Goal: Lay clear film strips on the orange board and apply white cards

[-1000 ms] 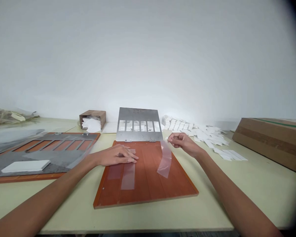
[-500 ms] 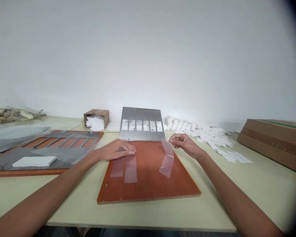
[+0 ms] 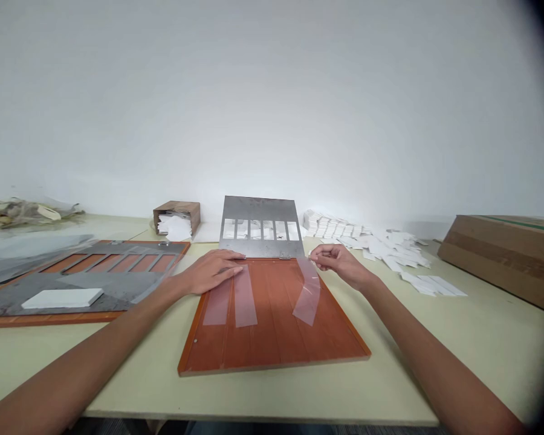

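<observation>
Right hand [image 3: 340, 263] holds strip [image 3: 309, 294] over bare board [image 3: 276, 338].

Board [image 3: 272, 326] mid-table; slotted plate [image 3: 259, 226] behind, 2nd board [image 3: 72, 284] left, carton [image 3: 508, 257] right.

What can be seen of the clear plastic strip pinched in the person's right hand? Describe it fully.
The clear plastic strip is a long, narrow band of thin, see-through, slightly glossy film. The right hand pinches its upper end between the fingers. From there it curves down over the grooved red-brown board, to the right of two similar strips lying flat. Its lower end reaches the board's surface, but whether it touches cannot be told.
</observation>
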`<state>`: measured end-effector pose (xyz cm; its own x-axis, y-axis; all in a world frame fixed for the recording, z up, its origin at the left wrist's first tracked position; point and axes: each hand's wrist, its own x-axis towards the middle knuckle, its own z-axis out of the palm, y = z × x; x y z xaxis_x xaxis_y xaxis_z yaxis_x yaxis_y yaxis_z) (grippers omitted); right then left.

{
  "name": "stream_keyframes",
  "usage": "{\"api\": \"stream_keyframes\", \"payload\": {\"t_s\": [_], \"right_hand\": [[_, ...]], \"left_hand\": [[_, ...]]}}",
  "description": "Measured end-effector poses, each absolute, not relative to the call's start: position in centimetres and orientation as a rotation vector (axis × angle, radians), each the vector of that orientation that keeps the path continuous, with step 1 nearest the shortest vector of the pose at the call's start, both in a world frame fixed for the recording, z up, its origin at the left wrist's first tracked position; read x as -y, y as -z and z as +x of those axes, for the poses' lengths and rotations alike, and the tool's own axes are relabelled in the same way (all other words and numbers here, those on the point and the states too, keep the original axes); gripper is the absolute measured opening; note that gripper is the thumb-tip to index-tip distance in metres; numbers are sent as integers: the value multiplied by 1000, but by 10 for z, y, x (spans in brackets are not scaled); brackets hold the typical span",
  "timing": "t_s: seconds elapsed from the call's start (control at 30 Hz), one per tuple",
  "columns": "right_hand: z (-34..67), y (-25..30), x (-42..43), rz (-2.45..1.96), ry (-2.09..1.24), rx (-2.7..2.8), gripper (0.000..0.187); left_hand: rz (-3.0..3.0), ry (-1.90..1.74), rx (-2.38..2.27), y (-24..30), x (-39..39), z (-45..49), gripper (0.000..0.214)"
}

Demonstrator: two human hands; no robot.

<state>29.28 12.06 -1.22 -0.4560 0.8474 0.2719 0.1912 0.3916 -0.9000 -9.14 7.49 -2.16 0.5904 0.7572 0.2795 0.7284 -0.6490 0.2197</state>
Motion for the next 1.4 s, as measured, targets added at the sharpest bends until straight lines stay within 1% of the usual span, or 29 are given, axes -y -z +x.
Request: {"api": "stream_keyframes", "payload": {"t_s": [0.2, 0.67, 0.87, 1.03, 1.17, 1.3, 1.4], "right_hand": [[294, 13, -122, -900, -1067, 1891, 38], [294, 15, -124, -891, -1065, 1893, 37], [294, 13, -121, -884, -1059, 1889, 35], [291, 14, -122, -881, -1053, 1885, 36], [286, 9, -117, -871, -1035, 1874, 34], [275, -20, -85, -736, -1053, 1916, 26], [261, -49, -50, -583, -1137, 1917, 20]], "left_hand": [[2725, -485, -1245, 23, -77, -92, 49], [2699, -449, -1335, 28, -78, -95, 48], [2755, -585, -1361, 27, -77, -95, 49], [2722, -516, -1381, 30, -77, -94, 50], [2701, -682, -1409, 27, -74, -87, 52], [2499, -919, -1250, 17, -56, -69, 53], [2115, -916, -850, 9, -34, -48, 56]]}}
